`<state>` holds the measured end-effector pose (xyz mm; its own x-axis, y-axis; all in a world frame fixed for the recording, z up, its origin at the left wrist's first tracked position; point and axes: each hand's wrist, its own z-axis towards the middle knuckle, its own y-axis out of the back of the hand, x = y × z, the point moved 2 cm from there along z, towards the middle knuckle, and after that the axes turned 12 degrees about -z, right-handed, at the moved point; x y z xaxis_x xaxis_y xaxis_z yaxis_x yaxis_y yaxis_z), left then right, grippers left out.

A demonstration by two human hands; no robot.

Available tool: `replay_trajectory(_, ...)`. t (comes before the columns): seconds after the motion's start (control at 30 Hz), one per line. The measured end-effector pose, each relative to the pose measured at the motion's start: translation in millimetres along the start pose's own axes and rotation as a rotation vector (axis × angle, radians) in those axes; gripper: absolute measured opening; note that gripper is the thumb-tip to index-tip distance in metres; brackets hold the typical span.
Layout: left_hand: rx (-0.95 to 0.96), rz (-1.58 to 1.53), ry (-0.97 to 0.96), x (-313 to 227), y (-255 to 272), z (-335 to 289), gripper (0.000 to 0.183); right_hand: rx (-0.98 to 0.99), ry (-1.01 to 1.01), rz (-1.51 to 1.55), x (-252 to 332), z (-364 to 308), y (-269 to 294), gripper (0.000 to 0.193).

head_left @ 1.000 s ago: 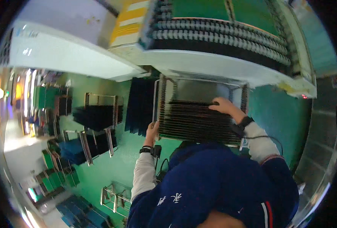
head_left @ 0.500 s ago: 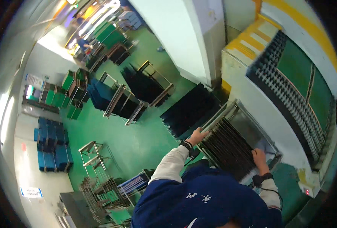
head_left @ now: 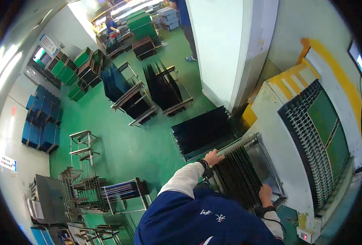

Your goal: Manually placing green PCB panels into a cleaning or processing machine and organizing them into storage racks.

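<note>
In front of me stands a metal rack (head_left: 246,141) packed with several thin dark panels (head_left: 238,171) in parallel rows. My left hand (head_left: 214,157) is closed over the rack's far left corner, its fingers toward the panel ends. At the right side of the panels my right hand (head_left: 265,192) has its fingers curled in against the rack; the fingertips are partly hidden. Just beyond the left hand, another rack of dark panels (head_left: 205,130) sits on the floor.
To the right stands a pale machine (head_left: 266,110) with rows of rollers (head_left: 307,143) and a green panel surface. A white pillar (head_left: 221,49) rises ahead. Loaded racks (head_left: 128,94) and frames (head_left: 83,147) stand on the green floor (head_left: 119,139). A person (head_left: 185,28) is beside the pillar.
The view has turned, so the surroundings have shifted and a person beside the pillar shows. Both hands stay at the rack; the right hand appears lower and farther left in the picture.
</note>
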<state>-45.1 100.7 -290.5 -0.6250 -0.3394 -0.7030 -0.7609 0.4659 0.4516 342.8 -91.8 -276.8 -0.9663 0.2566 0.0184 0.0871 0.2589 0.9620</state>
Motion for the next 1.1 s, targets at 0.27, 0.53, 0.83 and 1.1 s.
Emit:
replay_trajectory(0.27,0.007,0.012,-0.006,2.6,-1.0,0.7,0.080,-0.061,0.028,-0.024,5.7,-23.2,96.2,0.022)
replay_trajectory(0.53,-0.182,0.227,-0.079,-35.5,28.6,-44.0,0.065,-0.269,-0.121,0.204,-20.8,-72.8,225.5,0.020)
replay_trajectory(0.83,0.545,-0.438,-0.299,-77.3,-13.2,-56.4,0.054,-0.494,-0.279,0.930,-56.6,-104.4,241.7,0.016)
replay_trajectory(1.1,0.713,-0.612,-0.242,-99.7,-3.6,-143.7,0.052,-0.255,-0.365,1.737,18.6,-96.5,205.9,0.039)
